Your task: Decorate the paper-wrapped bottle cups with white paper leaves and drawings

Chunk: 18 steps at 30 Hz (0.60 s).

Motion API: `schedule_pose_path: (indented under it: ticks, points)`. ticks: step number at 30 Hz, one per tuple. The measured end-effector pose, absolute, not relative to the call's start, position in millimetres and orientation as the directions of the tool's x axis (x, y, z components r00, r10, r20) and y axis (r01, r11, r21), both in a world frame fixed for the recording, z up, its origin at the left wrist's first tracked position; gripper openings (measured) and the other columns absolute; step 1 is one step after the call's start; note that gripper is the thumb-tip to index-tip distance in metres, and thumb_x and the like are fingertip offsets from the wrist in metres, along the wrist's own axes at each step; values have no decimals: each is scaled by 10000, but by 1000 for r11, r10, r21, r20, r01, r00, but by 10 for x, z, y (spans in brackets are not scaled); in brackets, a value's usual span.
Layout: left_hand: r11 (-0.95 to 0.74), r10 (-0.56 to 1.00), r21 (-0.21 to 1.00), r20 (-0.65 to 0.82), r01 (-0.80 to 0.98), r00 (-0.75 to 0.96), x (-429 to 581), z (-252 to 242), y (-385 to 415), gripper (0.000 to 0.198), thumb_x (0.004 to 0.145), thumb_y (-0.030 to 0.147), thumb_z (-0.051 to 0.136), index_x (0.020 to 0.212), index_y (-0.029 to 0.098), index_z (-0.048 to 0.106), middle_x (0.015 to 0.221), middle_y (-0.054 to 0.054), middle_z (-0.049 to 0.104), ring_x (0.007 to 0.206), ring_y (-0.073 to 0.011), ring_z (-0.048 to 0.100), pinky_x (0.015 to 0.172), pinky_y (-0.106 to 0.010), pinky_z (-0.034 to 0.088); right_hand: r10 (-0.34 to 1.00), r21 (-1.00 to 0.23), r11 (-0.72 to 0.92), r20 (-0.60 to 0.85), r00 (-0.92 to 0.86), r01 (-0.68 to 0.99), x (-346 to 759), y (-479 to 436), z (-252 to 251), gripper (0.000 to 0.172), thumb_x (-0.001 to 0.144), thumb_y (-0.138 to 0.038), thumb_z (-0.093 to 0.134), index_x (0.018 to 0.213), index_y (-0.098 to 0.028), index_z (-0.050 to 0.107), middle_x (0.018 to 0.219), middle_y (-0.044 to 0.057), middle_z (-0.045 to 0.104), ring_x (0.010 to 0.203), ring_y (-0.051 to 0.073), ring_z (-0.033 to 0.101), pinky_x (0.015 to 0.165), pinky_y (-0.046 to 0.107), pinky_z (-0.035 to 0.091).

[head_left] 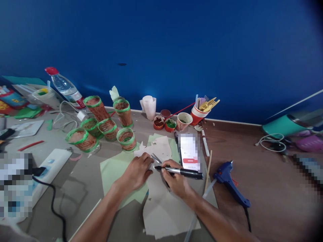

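My right hand (176, 179) grips a black and silver marker (185, 172), its dark tip pointing left, close above a greyish-white sheet of card (166, 215). My left hand (136, 171) rests on the paper with bent fingers, thumb and forefinger apart. Between the two hands show the thin metal blades of scissors (156, 158); their handles are mostly hidden by my right hand. A torn-edged piece of the pale card (161, 148) extends beyond my fingers. Light green paper (111, 171) lies under my left hand and the card.
Several brown cups with green rims (126, 138) stand behind my left hand, beside a water bottle (67, 89). Paint pots (170, 125) and a cup of wooden forks (198, 116) stand behind. Rightward lie a phone (188, 148) and blue glue gun (230, 183); leftward, a power strip (51, 173).
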<state>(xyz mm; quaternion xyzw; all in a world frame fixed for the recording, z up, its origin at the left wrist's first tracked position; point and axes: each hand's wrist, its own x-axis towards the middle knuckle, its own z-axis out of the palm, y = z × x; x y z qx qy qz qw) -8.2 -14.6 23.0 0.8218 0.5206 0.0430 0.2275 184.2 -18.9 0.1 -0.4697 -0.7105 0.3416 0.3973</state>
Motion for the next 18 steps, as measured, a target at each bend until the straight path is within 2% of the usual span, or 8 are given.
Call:
schedule_pose_path:
  ticks: [8,13,18]
  points:
    - [-350,872,410,-187,842,453,-69,265,-140,283,870,214,504,1143,176,569,1127,-114,573,1010,-273,565,848,-404,457,912,-846,388,296,-284,366,1835,-182,-6,67,815,-184,532,814,-204,596,746,31,645,719,175,608,664,274,483]
    - [-354,880,431,-147,830,452,-80,231,-149,278,854,196,508,1120,163,580,1106,-118,576,962,-277,576,828,-419,464,974,-936,210,175,-144,282,1853,-203,-65,90,875,-266,517,870,-206,583,680,-8,571,566,132,520,542,245,446]
    - [-348,889,489,-100,800,447,-108,155,-146,297,825,160,516,1113,165,590,1107,-123,584,971,-276,580,845,-419,468,990,-974,137,130,-49,183,1866,-215,-174,218,906,-372,531,1028,-202,592,758,12,602,595,132,524,542,247,456]
